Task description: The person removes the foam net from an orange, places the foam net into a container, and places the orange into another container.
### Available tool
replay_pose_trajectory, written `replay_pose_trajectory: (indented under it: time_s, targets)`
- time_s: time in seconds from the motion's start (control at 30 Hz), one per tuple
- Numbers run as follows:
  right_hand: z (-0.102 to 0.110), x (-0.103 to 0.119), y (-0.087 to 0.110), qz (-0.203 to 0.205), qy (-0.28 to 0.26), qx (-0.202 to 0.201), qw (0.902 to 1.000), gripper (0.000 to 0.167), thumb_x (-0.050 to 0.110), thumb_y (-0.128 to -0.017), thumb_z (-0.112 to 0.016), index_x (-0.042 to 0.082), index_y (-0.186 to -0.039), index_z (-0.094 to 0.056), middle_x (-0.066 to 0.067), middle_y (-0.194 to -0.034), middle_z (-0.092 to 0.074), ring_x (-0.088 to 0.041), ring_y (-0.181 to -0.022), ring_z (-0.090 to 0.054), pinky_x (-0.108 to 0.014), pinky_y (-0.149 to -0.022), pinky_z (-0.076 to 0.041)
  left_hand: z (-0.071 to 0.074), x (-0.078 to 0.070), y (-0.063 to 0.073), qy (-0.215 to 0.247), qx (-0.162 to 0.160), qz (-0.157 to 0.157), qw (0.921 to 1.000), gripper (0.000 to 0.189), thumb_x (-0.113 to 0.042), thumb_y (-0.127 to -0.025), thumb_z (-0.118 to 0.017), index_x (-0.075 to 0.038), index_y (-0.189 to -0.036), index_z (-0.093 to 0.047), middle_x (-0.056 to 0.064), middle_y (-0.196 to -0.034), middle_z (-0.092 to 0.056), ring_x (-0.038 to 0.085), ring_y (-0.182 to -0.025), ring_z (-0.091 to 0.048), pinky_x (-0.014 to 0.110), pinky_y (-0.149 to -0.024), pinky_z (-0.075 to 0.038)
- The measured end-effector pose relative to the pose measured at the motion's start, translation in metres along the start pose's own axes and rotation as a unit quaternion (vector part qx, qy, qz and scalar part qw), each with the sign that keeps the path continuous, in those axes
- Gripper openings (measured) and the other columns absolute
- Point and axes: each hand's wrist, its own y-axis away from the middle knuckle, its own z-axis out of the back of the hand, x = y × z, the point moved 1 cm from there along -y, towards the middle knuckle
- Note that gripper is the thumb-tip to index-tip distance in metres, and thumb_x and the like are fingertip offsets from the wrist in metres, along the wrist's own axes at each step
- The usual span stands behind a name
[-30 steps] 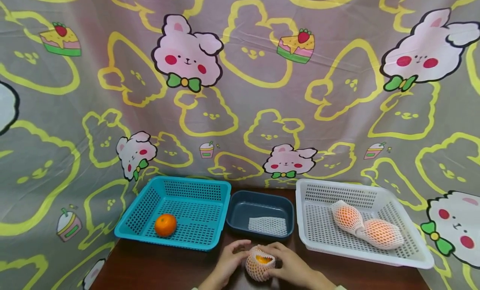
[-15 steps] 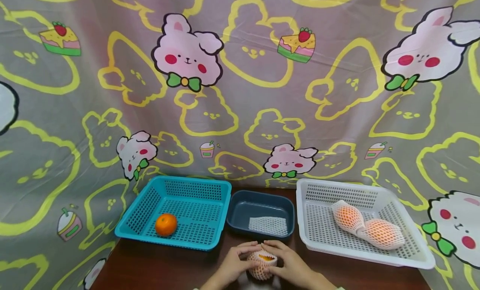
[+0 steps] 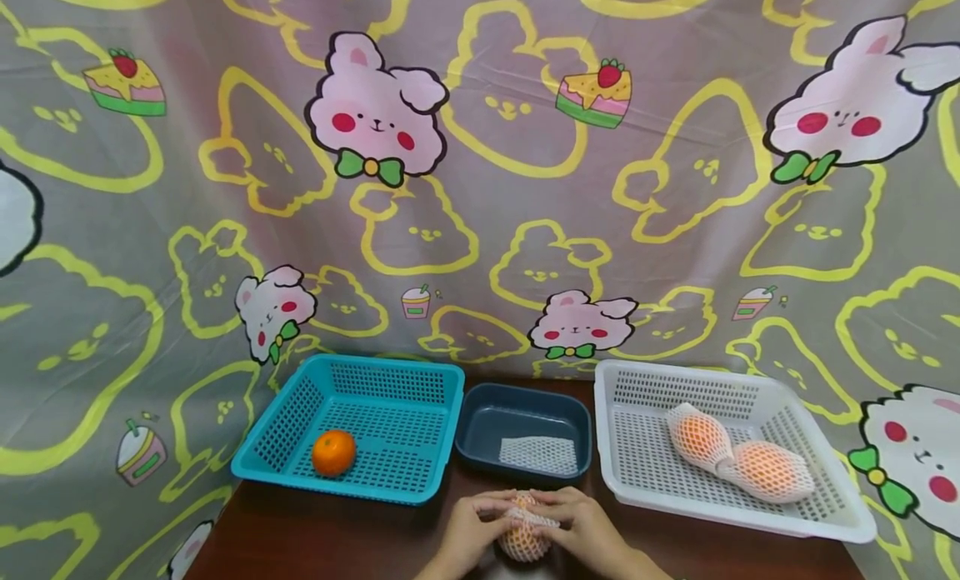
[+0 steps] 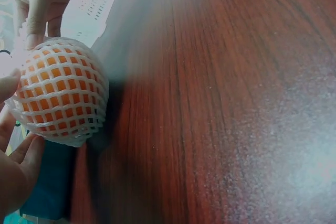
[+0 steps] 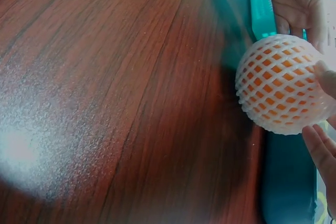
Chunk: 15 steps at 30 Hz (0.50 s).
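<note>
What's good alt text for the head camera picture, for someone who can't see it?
Two hands grip a white-netted orange fruit over a brown table. Behind, left to right: a teal basket holding a bare orange, a blue tray holding a flat net, and a white basket holding two netted fruits.

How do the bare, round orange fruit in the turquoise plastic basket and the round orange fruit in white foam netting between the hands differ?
The bare orange fruit has uncovered skin; the netted orange fruit shows through gaps in white foam netting. The bare fruit rests untouched in the turquoise plastic basket; the netted fruit is held by the left hand and right hand. Both are round and orange.
</note>
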Motion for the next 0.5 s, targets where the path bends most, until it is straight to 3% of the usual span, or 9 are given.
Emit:
replay_pose_trajectory:
  time_s: [0.2, 0.5]
  targets:
    - [-0.0001, -0.0008, -0.0051, 0.066, 0.021, -0.043, 0.9967, 0.028, 0.006, -0.070, -0.090, 0.003, -0.097, -0.082, -0.011, -0.097, -0.077, -0.014, -0.080, -0.068, -0.018, -0.073, -0.053, -0.0017, -0.0017, -0.0020, 0.028, -0.021, -0.015, 0.9993, 0.010, -0.004, -0.085, -0.082, 0.002, -0.093, -0.080, 0.010, -0.107, -0.076, 0.015, -0.101, -0.071, 0.023, -0.085, -0.054]
    - [-0.0032, 0.0025, -0.0035, 0.084, 0.024, -0.076, 0.9933, 0.025, 0.001, -0.064, -0.091, 0.007, -0.087, -0.082, -0.003, -0.083, -0.077, -0.007, -0.071, -0.063, -0.012, -0.064, -0.048, -0.0034, -0.0062, 0.0024, 0.013, -0.047, 0.007, 0.9988, 0.008, -0.002, -0.083, -0.082, 0.003, -0.089, -0.079, 0.012, -0.099, -0.077, 0.016, -0.100, -0.071, 0.021, -0.082, -0.055]
